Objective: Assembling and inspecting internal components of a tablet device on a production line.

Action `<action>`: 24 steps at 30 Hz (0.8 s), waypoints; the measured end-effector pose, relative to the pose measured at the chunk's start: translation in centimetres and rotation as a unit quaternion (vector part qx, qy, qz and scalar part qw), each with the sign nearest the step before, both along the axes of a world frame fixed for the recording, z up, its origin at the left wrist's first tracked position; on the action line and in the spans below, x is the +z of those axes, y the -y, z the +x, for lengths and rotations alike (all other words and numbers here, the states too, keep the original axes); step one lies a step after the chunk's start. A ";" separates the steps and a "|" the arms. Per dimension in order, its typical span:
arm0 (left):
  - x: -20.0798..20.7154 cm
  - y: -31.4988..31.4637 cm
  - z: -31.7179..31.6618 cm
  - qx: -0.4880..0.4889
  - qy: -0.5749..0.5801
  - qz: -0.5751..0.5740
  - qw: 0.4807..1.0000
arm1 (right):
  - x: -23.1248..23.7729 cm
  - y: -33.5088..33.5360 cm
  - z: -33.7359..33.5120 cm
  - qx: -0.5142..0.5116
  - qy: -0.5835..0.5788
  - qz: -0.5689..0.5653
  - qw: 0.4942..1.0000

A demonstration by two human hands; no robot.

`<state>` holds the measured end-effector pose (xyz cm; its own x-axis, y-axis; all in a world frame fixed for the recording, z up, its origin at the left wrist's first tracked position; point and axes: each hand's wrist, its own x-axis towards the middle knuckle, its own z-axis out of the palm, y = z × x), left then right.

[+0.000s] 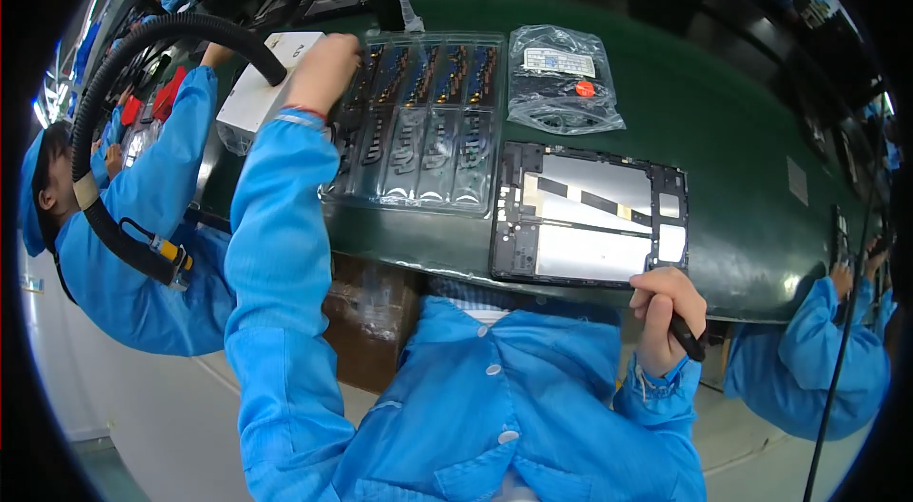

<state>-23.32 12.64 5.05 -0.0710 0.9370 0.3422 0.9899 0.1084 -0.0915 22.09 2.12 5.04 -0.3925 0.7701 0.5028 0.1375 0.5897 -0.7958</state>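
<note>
My left hand (325,74) reaches to the upper left of a clear plastic tray (442,202) holding rows of small dark parts. Its fingers are bent together over the tray's left column, and whatever they grip is hidden. In front of me to the right lies an opened tablet (590,217), its silver inner plates and black ribbon strips facing up. My right hand (669,314) is closed round a black-handled tool (687,338) by the tablet's near right corner. The tool's tip cannot be made out.
A clear bag (563,79) with a label and an orange sticker lies beyond the tablet. Left of the tray stands a white box (271,79) with a ribbed black hose (90,112) arching from it. Co-workers in blue sit at both sides of the green table (742,217).
</note>
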 end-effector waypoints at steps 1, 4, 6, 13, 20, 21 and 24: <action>1.8 1.6 0.3 0.006 0.051 0.064 0.997 | 0.3 -0.1 -0.2 0.000 -0.021 -0.049 0.999; 6.2 5.7 5.8 -0.063 0.207 0.223 0.950 | 1.1 -0.4 -0.9 0.035 -0.062 -0.174 0.982; 8.3 8.4 11.1 -0.108 0.205 0.260 0.938 | 1.3 -0.7 -2.6 0.073 -0.143 -0.210 0.964; 5.2 13.2 22.0 -0.416 0.042 0.242 0.876 | 1.9 -1.9 -6.6 0.206 -0.245 -0.370 0.872; 2.3 13.6 23.3 -0.472 0.066 0.225 0.850 | 0.8 -1.2 -6.1 0.063 -0.295 -0.317 0.899; 2.7 13.3 23.3 -0.478 0.152 0.209 0.839 | 0.8 -1.4 -5.8 0.048 -0.261 -0.305 0.914; 4.0 12.4 23.4 -0.464 0.285 0.155 0.824 | 0.9 -1.6 -5.3 0.007 -0.181 -0.265 0.947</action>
